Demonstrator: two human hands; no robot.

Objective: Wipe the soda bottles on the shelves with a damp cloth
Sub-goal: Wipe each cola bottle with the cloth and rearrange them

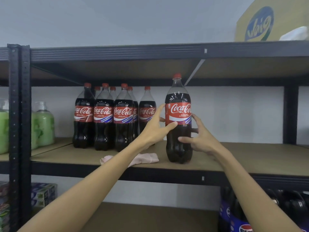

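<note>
The soda bottle [178,113] in hand stands upright on the middle shelf [250,158], near its front edge and well apart from the grouped bottles [103,118] further back on the left. Both hands grasp it: the left hand [155,129] wraps the label with the thumb across the front, and the right hand [203,139] curls round the lower body, thumb forward.

The damp cloth [147,159] lies on the shelf just left of the bottle, partly hidden by the left forearm — neither hand holds it.

Judged step: positioning one bottle, not wiping. The next move probably calls for one hand to steady the bottle while the other picks up the cloth.

Green soap dispensers [44,126] stand far left; a Pepsi pack [242,221] sits below — a cardboard box [260,22] above.
</note>
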